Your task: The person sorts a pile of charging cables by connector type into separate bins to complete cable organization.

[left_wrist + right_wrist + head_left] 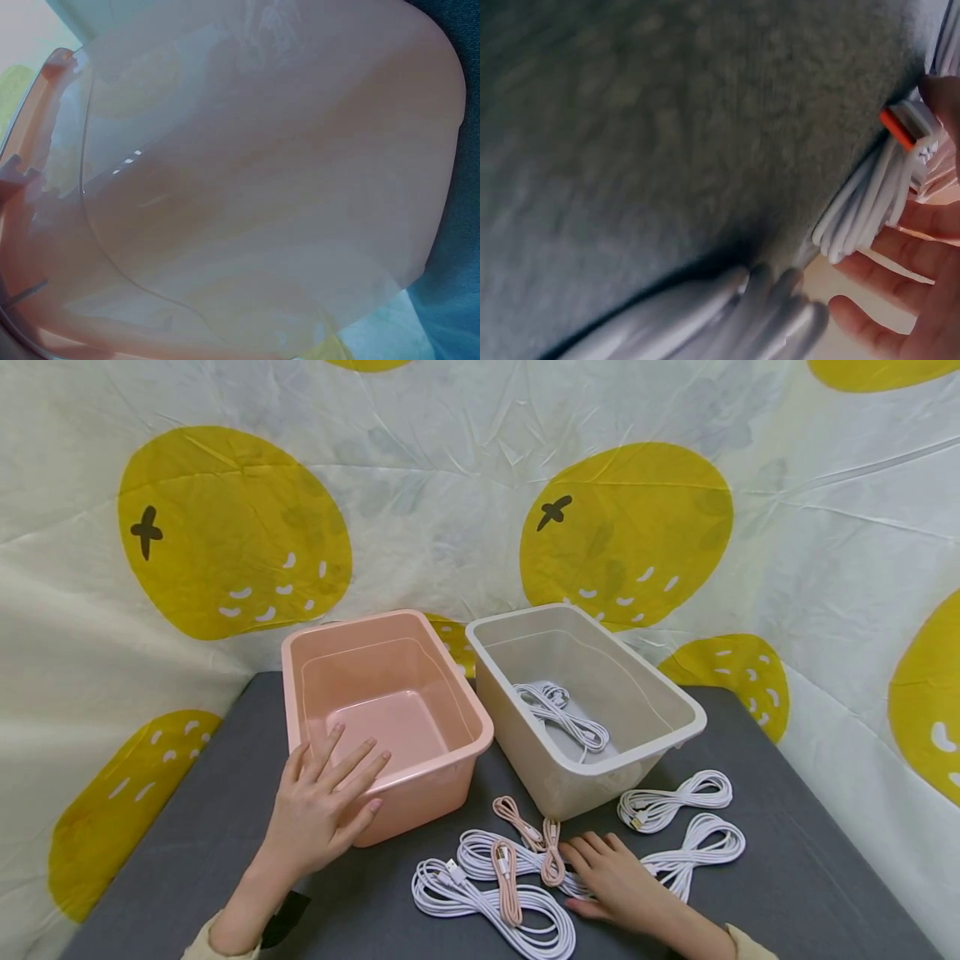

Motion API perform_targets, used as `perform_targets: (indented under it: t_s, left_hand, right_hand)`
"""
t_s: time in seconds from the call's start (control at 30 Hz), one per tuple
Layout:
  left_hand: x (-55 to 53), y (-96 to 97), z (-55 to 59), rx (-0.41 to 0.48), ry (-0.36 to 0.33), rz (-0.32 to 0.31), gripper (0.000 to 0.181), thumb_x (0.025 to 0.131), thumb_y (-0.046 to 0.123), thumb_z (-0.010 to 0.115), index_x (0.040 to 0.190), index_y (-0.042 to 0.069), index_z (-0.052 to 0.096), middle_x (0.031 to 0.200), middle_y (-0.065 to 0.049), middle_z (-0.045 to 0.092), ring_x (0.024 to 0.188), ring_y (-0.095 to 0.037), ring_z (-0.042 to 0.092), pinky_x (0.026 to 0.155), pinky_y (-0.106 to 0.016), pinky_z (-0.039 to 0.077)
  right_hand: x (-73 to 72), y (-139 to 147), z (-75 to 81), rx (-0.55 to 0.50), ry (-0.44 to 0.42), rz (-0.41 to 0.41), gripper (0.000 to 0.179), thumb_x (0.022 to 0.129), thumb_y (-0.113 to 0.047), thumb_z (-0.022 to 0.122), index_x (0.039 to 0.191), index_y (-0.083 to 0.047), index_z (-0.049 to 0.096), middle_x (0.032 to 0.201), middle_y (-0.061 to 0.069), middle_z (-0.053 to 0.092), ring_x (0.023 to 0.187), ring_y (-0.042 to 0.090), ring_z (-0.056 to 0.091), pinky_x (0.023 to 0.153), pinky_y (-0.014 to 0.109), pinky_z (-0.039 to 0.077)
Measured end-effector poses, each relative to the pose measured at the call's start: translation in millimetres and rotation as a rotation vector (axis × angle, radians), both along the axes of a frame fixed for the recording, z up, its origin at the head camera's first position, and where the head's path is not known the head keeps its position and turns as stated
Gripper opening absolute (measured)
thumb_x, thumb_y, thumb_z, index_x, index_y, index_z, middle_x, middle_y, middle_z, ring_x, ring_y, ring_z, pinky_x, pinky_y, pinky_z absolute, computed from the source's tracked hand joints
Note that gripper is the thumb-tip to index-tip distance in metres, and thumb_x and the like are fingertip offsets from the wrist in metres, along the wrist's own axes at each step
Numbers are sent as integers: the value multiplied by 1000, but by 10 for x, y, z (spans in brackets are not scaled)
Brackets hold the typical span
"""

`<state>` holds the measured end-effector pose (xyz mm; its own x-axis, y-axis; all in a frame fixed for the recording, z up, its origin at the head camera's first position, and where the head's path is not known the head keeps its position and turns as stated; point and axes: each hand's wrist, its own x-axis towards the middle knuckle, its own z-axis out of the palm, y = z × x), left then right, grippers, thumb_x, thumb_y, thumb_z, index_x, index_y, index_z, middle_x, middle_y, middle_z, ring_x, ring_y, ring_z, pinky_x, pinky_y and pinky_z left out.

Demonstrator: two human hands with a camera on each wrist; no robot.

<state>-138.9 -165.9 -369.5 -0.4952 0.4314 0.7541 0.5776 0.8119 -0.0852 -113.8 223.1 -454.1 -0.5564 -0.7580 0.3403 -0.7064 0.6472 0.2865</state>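
Note:
My left hand (pixel 318 810) lies with its fingers spread over the near left rim of a pink plastic bin (pixel 471 745). The left wrist view is filled by the wall of this bin (pixel 285 180). My right hand (pixel 615 881) is low on the table, its thumb and fingers either side of the end of a bundled white cable (pixel 480 853). In the right wrist view its fingers (pixel 922 259) touch the coiled white cable (pixel 866 202), near a plug with an orange face. Thin pink cables (pixel 552 860) lie just left of that hand.
Behind the right hand stands a beige bin (pixel 517 739) holding white cables (pixel 573 722). More white cable bundles (pixel 693 847) lie to the right, and another one (pixel 540 935) with a pink cable (pixel 507 893) across it lies nearer. A dark cloth (pixel 780 860) covers the table.

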Motion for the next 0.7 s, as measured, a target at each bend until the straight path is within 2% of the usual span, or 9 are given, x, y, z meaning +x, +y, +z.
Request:
perform_targets:
  t_s: [0.33, 0.53, 0.7]
  left_hand:
    - [-11, 3, -3, 10, 27, -18, 50, 91, 51, 27, 119, 22, 58, 118, -4, 61, 131, -29, 34, 93, -58, 25]
    - [-22, 8, -3, 14, 35, -23, 50, 91, 50, 28, 119, 22, 58, 118, -4, 61, 131, -28, 33, 91, -58, 26]
    - [-25, 7, -6, 18, 43, -25, 49, 90, 50, 29, 118, 22, 59, 117, -4, 62, 131, -28, 34, 90, -58, 27]
  right_hand:
    - [-32, -69, 5, -8, 5, -25, 54, 63, -47, 67, 101, -10, 58, 89, 1, 55, 79, 17, 51, 63, 32, 40]
    - [-61, -67, 106, -12, -38, -13, 52, 60, -40, 70, 102, -12, 57, 86, 1, 50, 72, 17, 48, 59, 31, 39]
    - [-67, -58, 161, -23, -43, -13, 48, 60, -34, 68, 102, -13, 59, 87, 2, 49, 73, 16, 47, 57, 28, 38]
